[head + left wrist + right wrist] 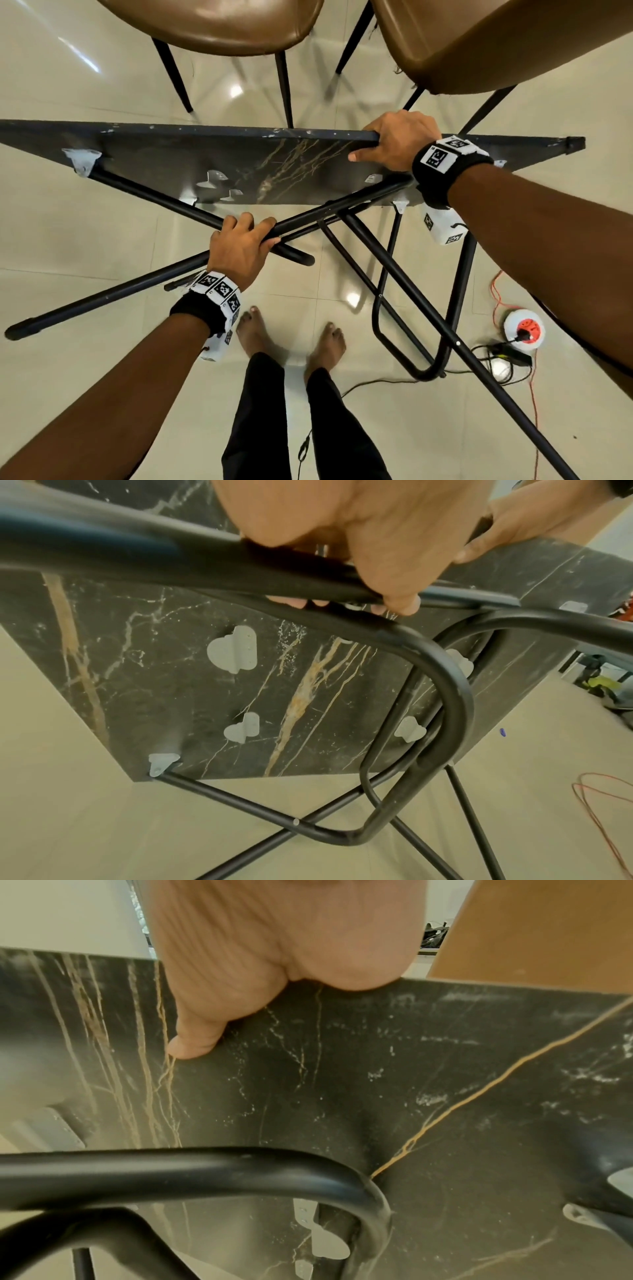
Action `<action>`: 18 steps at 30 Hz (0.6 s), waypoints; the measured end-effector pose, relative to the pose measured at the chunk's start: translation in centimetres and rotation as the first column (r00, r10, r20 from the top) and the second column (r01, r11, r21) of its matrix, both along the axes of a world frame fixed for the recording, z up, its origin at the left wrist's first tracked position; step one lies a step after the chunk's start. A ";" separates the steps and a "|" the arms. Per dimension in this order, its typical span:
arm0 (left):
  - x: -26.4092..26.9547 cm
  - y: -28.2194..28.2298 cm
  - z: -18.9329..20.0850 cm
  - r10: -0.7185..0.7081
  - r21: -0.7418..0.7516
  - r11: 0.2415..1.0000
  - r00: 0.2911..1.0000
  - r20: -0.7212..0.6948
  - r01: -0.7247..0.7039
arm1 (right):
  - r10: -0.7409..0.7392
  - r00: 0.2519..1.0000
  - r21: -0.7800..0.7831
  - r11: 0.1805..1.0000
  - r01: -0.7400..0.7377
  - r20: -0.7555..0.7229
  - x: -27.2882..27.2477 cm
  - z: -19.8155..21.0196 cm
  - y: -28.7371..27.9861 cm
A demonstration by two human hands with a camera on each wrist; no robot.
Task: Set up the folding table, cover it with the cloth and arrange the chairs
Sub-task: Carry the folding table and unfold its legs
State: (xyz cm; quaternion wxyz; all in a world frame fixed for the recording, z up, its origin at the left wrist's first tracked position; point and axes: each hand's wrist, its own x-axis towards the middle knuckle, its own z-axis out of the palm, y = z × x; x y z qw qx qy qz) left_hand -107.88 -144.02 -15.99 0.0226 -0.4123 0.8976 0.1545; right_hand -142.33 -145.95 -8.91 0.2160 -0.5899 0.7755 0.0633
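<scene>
Head looks down; both wrist views closely share the tabletop underside (308,696).

One folding table (191,161) was in view, its dark marble-patterned top on edge, with two crossed black tubular leg frames (404,270) beneath it. Two brown leather-look chairs (219,24) stood beyond it, and two hands were counted on the table: the left hand (239,246) and the right hand (399,140), each wrist wearing one marker-tagged band (445,161). Also counted: two bare feet (329,346), one white-and-orange extension reel (522,330), one orange cord (496,291).
</scene>
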 end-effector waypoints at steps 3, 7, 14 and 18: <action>0.9 0.1 -1.1 -0.091 -0.017 0.996 0.993 -0.078 0.090 | 0.019 1.000 0.007 1.000 -0.019 0.017 0.1 -0.2 0.8; 2.2 -0.9 -1.7 -0.202 -0.107 0.976 0.974 -0.099 0.191 | 0.021 1.000 -0.011 1.000 -0.020 0.014 -0.1 -0.2 0.4; 6.8 0.0 -1.2 -0.118 -0.161 0.982 0.989 -0.085 0.104 | 0.004 1.000 -0.050 0.999 -0.004 0.008 -0.7 -0.1 -0.7; 11.8 1.3 -0.9 0.043 -0.141 0.989 0.997 -0.063 -0.052 | -0.027 0.999 -0.050 0.998 0.028 0.017 -0.5 -0.1 -0.7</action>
